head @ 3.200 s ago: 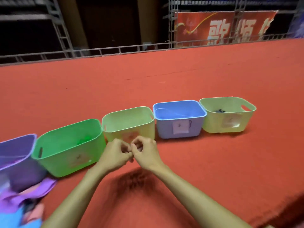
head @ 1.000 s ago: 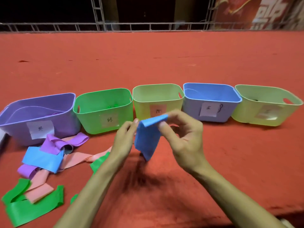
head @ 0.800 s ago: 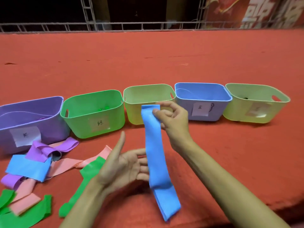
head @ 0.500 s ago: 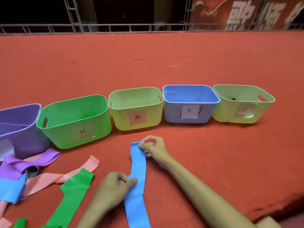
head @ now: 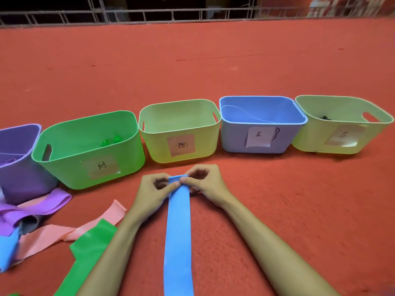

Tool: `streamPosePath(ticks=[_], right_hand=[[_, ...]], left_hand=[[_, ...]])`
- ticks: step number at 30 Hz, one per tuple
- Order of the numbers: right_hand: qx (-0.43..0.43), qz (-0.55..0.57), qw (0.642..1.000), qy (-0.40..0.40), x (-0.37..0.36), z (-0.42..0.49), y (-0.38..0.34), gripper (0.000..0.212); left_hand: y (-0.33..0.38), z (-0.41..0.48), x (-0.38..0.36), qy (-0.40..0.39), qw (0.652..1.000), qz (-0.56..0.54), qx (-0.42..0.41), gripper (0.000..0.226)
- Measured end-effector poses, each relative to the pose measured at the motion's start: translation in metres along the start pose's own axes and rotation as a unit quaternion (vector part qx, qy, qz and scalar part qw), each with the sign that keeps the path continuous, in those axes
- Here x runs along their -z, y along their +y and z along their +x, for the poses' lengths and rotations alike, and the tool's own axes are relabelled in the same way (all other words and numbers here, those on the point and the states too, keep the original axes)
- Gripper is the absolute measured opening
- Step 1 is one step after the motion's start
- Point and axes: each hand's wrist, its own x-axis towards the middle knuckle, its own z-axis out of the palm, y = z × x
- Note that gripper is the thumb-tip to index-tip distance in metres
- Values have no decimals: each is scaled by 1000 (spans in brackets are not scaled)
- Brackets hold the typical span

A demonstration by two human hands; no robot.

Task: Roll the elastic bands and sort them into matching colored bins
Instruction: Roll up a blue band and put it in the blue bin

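Far to the left of the blue band (head: 178, 231) stands the purple bin (head: 19, 174), with loose purple bands (head: 49, 201) heaped at its foot. Closer to the blue band, also on its left, is the green bin (head: 70, 167) with two small green rolls (head: 111, 141) inside. In front of that bin a pink band (head: 106, 216) and a green band (head: 89, 248) lie unrolled on the red cloth (head: 299, 210).

The left hand (head: 149, 193) pinches the left corner of the blue band's far end between thumb and forefinger, its other fingers curled in. The blue band lies flat and straight on the cloth, running from the bottom of the view up to the hands, with its far end turned over in a first small fold. Just beyond that end sits a yellow-green bin with a pink label (head: 158, 146). The right hand (head: 208, 182) pinches the right corner of the same end in the same way.

This looks like the very start of the roll. The first turn probably matters most: both thumbs should tuck the edge over evenly, so that neither corner leads and the roll does not skew sideways. After that, rolling back along the band under a light, steady pull should keep slack out of the stretchy sheet. The finished roll will likely spring open unless it is held pinched until dropped.

Beyond the blue band's far end and to its right is the blue bin (head: 233, 137), where this roll belongs. Farther right again is a second yellow-green bin (head: 310, 137).
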Motion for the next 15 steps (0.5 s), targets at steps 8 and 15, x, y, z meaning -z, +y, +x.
streamPosePath(ticks=[8,15], right_hand=[[7,-11,1000,3,-3,9,8,9],[11,30,997,70,-15,22,6,12]], left_hand=[[-4,3,1,0,998,-66,17,16],[-1,9,-1,20,998,-59,0,5]])
